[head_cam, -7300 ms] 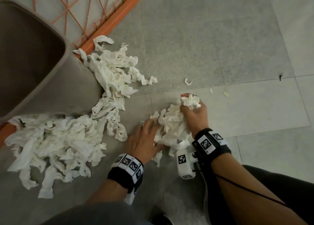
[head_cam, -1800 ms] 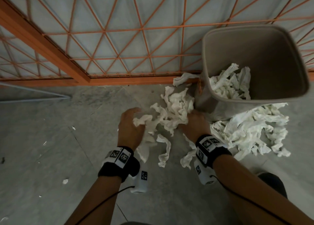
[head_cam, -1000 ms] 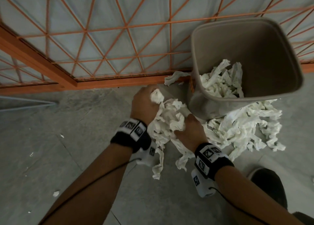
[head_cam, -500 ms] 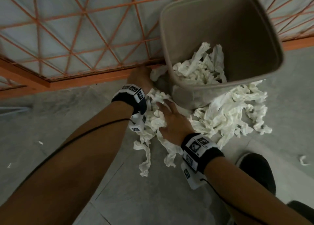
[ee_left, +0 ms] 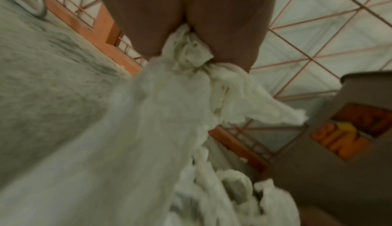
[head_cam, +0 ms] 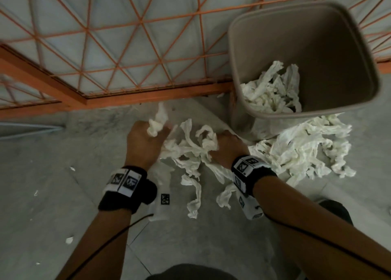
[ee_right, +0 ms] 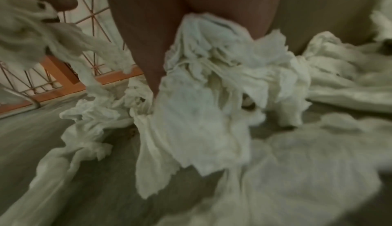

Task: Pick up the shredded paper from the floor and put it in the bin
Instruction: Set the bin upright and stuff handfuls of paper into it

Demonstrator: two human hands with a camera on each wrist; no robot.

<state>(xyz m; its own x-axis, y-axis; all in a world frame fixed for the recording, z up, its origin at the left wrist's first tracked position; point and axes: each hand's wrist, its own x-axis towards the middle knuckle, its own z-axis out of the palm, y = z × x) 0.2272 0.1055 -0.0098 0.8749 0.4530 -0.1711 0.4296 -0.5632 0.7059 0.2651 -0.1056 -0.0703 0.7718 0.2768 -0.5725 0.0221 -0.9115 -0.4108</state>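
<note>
A bunch of white shredded paper strips (head_cam: 190, 150) hangs between my two hands just above the grey floor, left of the bin. My left hand (head_cam: 146, 140) grips one end of the bunch (ee_left: 191, 53), with a tuft sticking up past the knuckles. My right hand (head_cam: 226, 146) clutches the other side (ee_right: 207, 58), and loose strips dangle below it. The tan plastic bin (head_cam: 239, 53) stands tilted at the upper right with shredded paper (head_cam: 273, 91) inside. A further heap of strips (head_cam: 306, 146) lies on the floor in front of the bin.
An orange metal frame with triangular wire mesh (head_cam: 135, 95) runs along the floor behind the hands and the bin. Small paper scraps (head_cam: 68, 240) dot the tiles at the left. A dark shoe (head_cam: 336, 212) sits near the right forearm.
Both hands have drawn back from the bin's left side toward me, pulling the gathered strips along. The bunch now hangs between them, farther from the frame.
</note>
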